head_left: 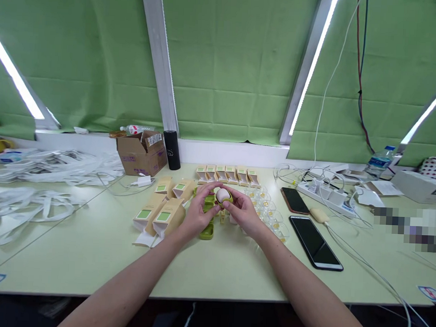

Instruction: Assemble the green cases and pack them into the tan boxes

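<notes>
Both hands hold one small green case (pixel 223 201) in front of me, above the table, with a pale, rounded piece (pixel 223 195) sitting in it. My left hand (pixel 199 212) grips its left side and my right hand (pixel 244 214) its right side, fingers curled round it. Below and beside my left hand lie several olive-green cases (pixel 207 232), partly hidden by that hand. Right of my right hand stand rows of clear plastic holders (pixel 269 214) with yellowish centres. Left of my left forearm lie several beige cartons (pixel 169 214) with green labels and loose white flaps.
A row of small beige boxes (pixel 231 174) stands at the back. Two phones (pixel 315 242), a power strip (pixel 327 197) and cables are on the right. An opened cardboard box (pixel 142 155), a black cylinder (pixel 172 151) and white straps (pixel 59 168) are on the left.
</notes>
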### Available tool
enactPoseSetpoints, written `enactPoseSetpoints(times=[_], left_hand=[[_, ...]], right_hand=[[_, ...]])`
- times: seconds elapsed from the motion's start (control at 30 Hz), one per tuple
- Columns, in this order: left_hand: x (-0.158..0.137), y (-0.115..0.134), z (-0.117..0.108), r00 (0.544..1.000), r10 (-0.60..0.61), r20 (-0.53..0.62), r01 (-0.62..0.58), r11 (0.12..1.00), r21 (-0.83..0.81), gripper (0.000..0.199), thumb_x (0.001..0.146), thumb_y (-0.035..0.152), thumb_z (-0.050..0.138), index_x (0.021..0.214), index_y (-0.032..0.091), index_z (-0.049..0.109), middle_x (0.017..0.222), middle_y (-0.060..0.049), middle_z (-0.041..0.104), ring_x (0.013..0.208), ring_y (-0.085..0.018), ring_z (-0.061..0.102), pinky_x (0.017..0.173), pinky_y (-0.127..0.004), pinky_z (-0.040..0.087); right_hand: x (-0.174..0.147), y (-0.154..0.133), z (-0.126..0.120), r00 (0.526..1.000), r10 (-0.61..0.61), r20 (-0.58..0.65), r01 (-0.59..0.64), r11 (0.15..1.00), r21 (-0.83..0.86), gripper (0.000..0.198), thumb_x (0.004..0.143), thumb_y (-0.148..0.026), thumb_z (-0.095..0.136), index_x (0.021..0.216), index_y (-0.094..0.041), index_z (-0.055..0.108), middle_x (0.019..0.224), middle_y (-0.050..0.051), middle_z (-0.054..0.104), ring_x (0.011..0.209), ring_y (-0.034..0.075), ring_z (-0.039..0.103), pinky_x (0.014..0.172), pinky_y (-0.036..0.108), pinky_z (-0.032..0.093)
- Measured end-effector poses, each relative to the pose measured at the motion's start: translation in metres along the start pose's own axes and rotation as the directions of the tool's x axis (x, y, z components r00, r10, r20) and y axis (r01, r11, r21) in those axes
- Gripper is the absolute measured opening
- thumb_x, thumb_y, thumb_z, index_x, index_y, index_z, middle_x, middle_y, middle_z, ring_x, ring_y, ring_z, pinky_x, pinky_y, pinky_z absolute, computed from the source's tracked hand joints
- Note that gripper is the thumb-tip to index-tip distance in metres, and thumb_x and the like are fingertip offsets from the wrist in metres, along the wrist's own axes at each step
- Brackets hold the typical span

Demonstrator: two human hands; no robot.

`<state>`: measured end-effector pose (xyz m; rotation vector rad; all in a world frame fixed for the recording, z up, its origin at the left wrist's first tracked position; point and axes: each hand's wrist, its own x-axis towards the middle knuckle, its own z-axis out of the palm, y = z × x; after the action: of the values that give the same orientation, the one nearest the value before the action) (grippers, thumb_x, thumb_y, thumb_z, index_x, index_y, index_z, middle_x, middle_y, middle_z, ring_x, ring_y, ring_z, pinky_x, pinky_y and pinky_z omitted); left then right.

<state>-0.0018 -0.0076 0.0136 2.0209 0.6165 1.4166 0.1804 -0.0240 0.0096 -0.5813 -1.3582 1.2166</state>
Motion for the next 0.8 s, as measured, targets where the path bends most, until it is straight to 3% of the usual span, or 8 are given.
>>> enactPoseSetpoints(times=[0.13, 0.27, 0.53, 0.67, 0.8], left_hand=[[0.001, 0.004, 0.0, 0.999, 0.034, 0.016, -0.035, 0.995, 0.09, 0.05, 0.094, 0.03, 0.072, 0.143, 0.03, 0.062, 0.155, -0.012, 0.054, 0.15, -0.033, 0.045, 0.123, -0.055, 0.04], [0.0, 0.003, 0.003, 1.0, 0.004, -0.015, -0.002, 0.995, 0.095, 0.045, 0.093, 0.029, 0.074, 0.137, 0.028, 0.066, 0.141, -0.011, 0.063, 0.14, -0.03, 0.054, 0.122, -0.052, 0.042], [-0.002, -0.006, 0.006, 0.987, -0.101, -0.127, 0.106, 0.994, 0.036, 0.046, 0.086, 0.023, 0.078, 0.131, 0.025, 0.068, 0.134, -0.01, 0.069, 0.126, -0.028, 0.065, 0.112, -0.049, 0.051], [-0.001, 0.001, 0.005, 0.982, 0.014, -0.188, 0.031, 0.972, 0.232, 0.037, 0.086, 0.024, 0.081, 0.122, 0.026, 0.074, 0.123, -0.008, 0.073, 0.121, -0.028, 0.064, 0.109, -0.049, 0.052], [0.0, 0.005, 0.004, 0.96, 0.181, -0.214, -0.08, 0.909, 0.41, 0.039, 0.087, 0.026, 0.081, 0.126, 0.027, 0.074, 0.122, -0.008, 0.073, 0.122, -0.03, 0.061, 0.108, -0.052, 0.051]], right_hand=[[0.0, 0.006, 0.003, 0.999, -0.001, -0.053, 0.003, 0.999, 0.037, 0.061, 0.079, -0.049, 0.091, 0.131, -0.027, 0.067, 0.115, 0.005, 0.078, 0.104, 0.023, 0.073, 0.086, 0.034, 0.061], [0.001, 0.011, 0.004, 0.994, 0.004, -0.105, 0.004, 0.997, 0.077, 0.053, 0.078, -0.05, 0.092, 0.116, -0.027, 0.063, 0.102, 0.004, 0.079, 0.091, 0.02, 0.074, 0.075, 0.03, 0.06], [0.0, 0.008, 0.004, 0.995, -0.078, -0.065, 0.074, 0.996, -0.053, 0.062, 0.074, -0.05, 0.093, 0.125, -0.028, 0.065, 0.117, 0.007, 0.075, 0.109, 0.025, 0.073, 0.097, 0.042, 0.062], [0.0, 0.011, 0.005, 0.992, -0.082, -0.094, 0.078, 0.996, -0.05, 0.059, 0.077, -0.052, 0.09, 0.125, -0.028, 0.066, 0.12, 0.007, 0.073, 0.109, 0.025, 0.072, 0.097, 0.042, 0.063], [0.0, 0.013, 0.004, 0.993, -0.084, -0.077, 0.079, 0.995, -0.062, 0.056, 0.083, -0.052, 0.086, 0.13, -0.028, 0.065, 0.113, 0.006, 0.074, 0.105, 0.023, 0.073, 0.095, 0.041, 0.063]])
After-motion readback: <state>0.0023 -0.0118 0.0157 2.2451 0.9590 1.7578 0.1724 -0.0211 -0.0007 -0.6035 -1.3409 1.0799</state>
